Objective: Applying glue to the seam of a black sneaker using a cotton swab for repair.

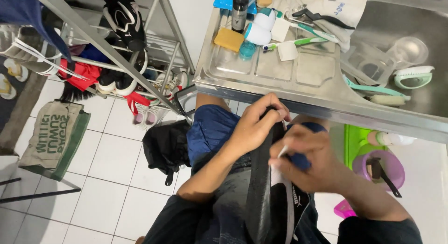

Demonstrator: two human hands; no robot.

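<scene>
1. White-tiled floor (107, 169) below, steel counter (280, 80) at twelve o'clock, metal shoe rack (116, 52) at ten o'clock.
2. Left hand (254, 127) near centre, fingers clenched around the upper end of a black shoe (261, 197), held upright over the lap.
3. Right hand (312, 164) at three o'clock of the left, touching the shoe's side, fingers pinched on a blue-handled brush (301, 160) pressed against the shoe.
4. On the counter: yellow soap bar (228, 38), dark bottle (239, 13), toothbrushes (298, 38), small white blocks.
5. Sink basin (401, 48) at one o'clock, holding clear cups and a pale green scrub brush (413, 77).
6. Black bag (165, 146) on the floor at nine o'clock of the hands; printed tote bag (53, 136) farther out the same way.
7. Purple tub (380, 167) at four o'clock, under the counter edge.
</scene>
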